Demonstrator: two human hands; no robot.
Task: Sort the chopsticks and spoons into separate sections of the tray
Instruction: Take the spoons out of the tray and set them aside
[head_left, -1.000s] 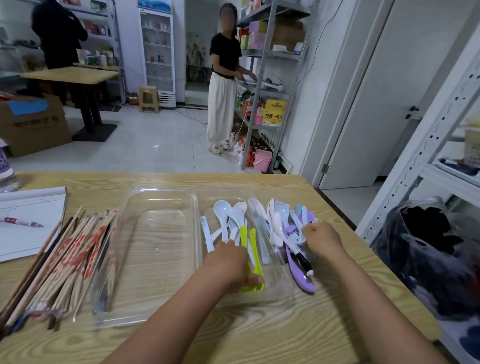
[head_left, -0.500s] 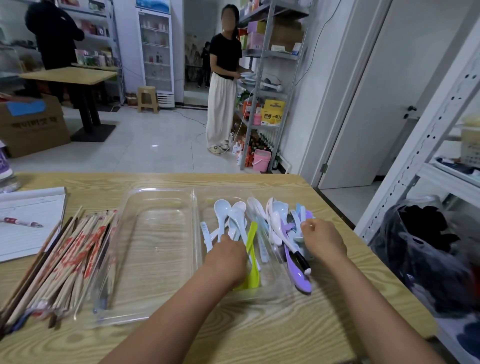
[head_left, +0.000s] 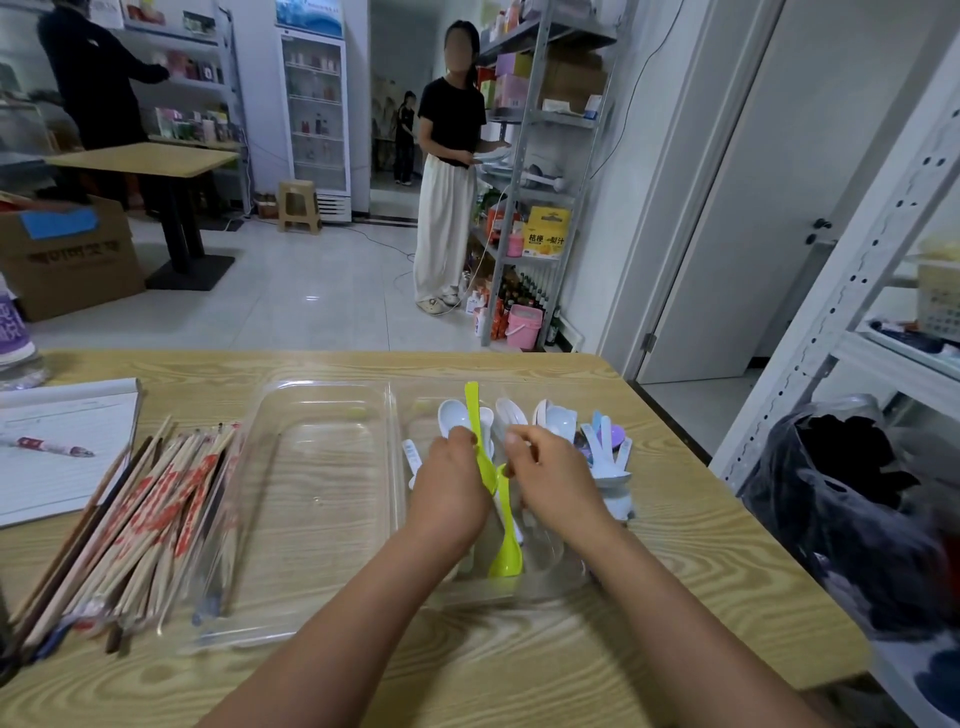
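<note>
Two sections split the clear tray (head_left: 322, 519): spoons (head_left: 558, 421) fill its right one, likely already sorted; the left one holds nothing. Chopsticks (head_left: 145, 514) lie heaped left of the tray, overlapping its rim. Left hand (head_left: 452, 483) grips a green spoon (head_left: 475, 431); right hand (head_left: 550, 478) is curled among the spoons, its hold unclear.

A pale tiled floor (head_left: 291, 306) spreads toward twelve o'clock, where a glass-door fridge (head_left: 318, 104) stands beside a small stool (head_left: 298, 205). At one o'clock, metal shelving (head_left: 540, 171); at two, a white door (head_left: 779, 197); at ten, a pedestal table (head_left: 150, 161).
</note>
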